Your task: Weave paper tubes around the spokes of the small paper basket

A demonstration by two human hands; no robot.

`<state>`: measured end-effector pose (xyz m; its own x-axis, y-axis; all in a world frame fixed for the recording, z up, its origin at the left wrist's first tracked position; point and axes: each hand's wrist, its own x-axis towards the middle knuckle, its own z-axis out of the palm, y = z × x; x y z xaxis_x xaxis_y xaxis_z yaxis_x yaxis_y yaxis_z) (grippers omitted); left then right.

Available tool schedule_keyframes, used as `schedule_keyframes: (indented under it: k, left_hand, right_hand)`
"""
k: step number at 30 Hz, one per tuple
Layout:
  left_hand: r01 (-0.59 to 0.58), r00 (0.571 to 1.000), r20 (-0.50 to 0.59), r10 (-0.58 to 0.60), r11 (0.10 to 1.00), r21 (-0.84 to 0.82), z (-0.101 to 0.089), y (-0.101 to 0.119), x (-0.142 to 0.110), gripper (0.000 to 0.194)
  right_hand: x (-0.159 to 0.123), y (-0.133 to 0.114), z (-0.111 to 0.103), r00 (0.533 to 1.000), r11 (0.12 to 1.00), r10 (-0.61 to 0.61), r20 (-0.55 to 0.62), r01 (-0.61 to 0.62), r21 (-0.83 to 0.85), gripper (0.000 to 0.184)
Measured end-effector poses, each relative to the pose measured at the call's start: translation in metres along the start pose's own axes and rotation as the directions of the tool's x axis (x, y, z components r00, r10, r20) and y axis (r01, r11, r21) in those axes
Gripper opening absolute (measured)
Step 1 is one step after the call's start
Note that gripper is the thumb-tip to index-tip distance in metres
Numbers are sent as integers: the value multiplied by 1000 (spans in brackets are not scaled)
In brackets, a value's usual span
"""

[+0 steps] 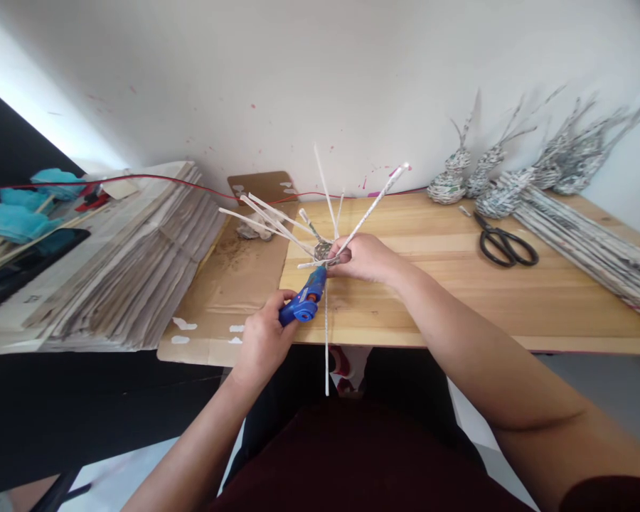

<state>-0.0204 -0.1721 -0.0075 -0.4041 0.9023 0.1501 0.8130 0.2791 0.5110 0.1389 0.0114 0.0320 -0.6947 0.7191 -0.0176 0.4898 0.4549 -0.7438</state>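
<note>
My left hand (264, 334) is closed around a blue glue gun (305, 299), its nozzle pointing up at the centre of a small woven piece. My right hand (363, 257) pinches that woven piece of rolled paper sticks (325, 250), whose white sticks fan out upward and to the left, with one stick hanging straight down past the table edge. Both hands are over the front of the wooden table (459, 284).
A thick stack of newspapers (133, 263) lies at the left beside a cardboard sheet (229, 284). Black scissors (504, 245) lie at the right, with a bundle of rolled paper tubes (592, 245) and several woven paper shapes (504, 181) by the wall. A red wire (154, 178) runs along the back.
</note>
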Motion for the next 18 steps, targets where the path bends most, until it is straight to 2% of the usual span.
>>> schedule_keyframes:
  k: [8,18]
  left_hand:
    - [-16,1000,12,16,1000,-7,1,-2,0,26]
    - [11,1000,14,-11,1000,-3,0,-1,1,24]
  right_hand:
    - [-2,0,0,1000,999,2,3,-3,37,28]
    - [-1,0,0,1000,1000,-3,11,3,4,22]
